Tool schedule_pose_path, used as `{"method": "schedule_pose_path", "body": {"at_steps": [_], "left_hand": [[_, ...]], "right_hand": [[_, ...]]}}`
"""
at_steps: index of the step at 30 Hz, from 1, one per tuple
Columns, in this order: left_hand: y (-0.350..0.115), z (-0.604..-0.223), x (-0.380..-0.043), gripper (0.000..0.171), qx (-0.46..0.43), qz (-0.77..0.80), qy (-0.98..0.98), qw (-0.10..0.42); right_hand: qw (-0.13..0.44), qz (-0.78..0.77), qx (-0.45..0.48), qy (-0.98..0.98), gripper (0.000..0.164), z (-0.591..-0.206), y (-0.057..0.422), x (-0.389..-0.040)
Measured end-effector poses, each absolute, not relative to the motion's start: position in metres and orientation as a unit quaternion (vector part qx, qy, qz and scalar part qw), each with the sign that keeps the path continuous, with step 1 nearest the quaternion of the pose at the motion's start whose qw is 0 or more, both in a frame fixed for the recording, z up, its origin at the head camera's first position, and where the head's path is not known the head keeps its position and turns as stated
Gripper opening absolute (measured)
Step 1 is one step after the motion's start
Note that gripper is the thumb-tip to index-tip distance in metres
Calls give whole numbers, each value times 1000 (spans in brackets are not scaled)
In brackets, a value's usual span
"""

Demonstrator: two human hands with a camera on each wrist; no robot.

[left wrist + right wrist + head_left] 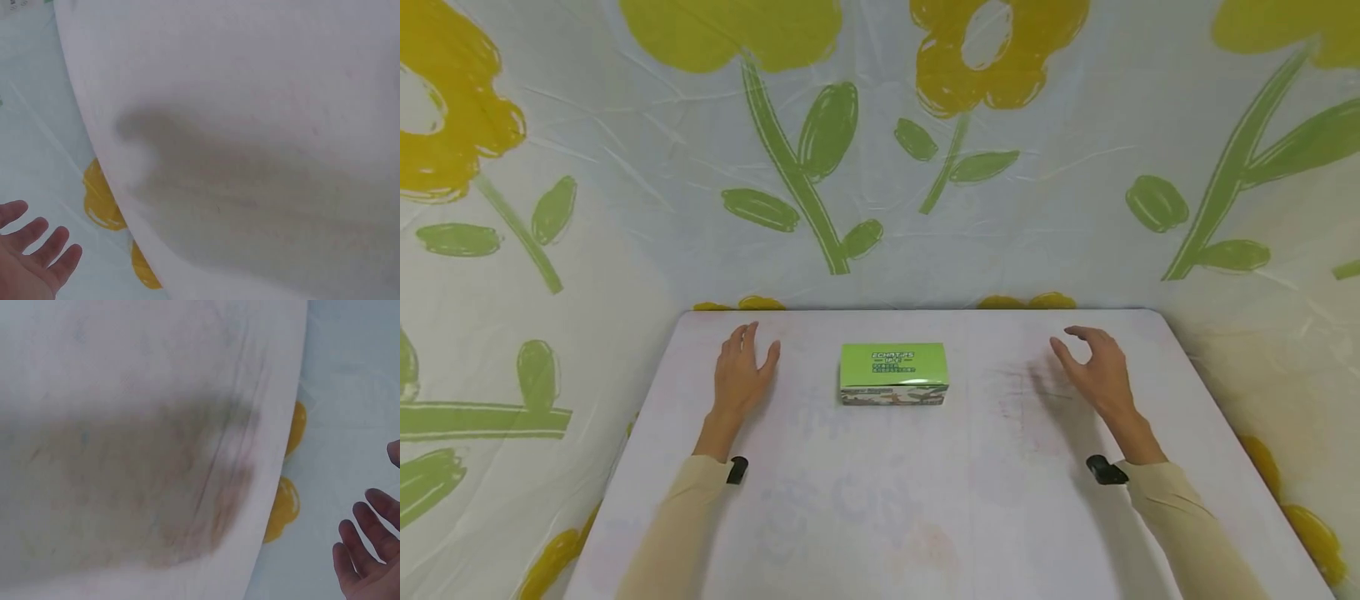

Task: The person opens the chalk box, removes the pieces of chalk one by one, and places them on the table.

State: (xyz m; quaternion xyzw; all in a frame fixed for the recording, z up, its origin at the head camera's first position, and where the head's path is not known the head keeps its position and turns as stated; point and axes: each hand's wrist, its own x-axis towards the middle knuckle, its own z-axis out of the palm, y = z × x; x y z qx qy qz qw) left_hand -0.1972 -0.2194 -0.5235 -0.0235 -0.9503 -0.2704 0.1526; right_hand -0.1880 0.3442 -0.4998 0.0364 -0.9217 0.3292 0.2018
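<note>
A green box (893,367) with printed lettering on its lid and a patterned front side lies on the white table, between the two hands. To its left, my left hand (743,367) hovers over the table with relaxed fingers and the thumb spread apart. My right hand (1096,367) is held to the right of the box, fingers loosely bent and thumb apart from them. Neither hand touches the box. The left wrist view shows the fingers of the left hand (37,256) spread; in the right wrist view the right hand (372,556) holds nothing.
The white table (865,542) has faint coloured stains and reddish scratch marks near the right hand. Behind and beside it hangs a pale cloth (1045,225) with yellow flowers and green leaves. Dark bands (737,470) sit at both wrists. Hand shadows fall on the tabletop.
</note>
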Motion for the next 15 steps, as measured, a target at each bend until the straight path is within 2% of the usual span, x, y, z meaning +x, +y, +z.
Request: {"method": "schedule_pose_path", "body": {"at_steps": [6, 15], "left_hand": [[-203, -516, -197, 57, -25, -314, -933, 171], [-177, -512, -193, 55, -19, -354, -921, 160]], "right_hand": [[198, 359, 32, -912, 42, -493, 329, -191], [190, 399, 31, -896, 41, -483, 302, -189]]}}
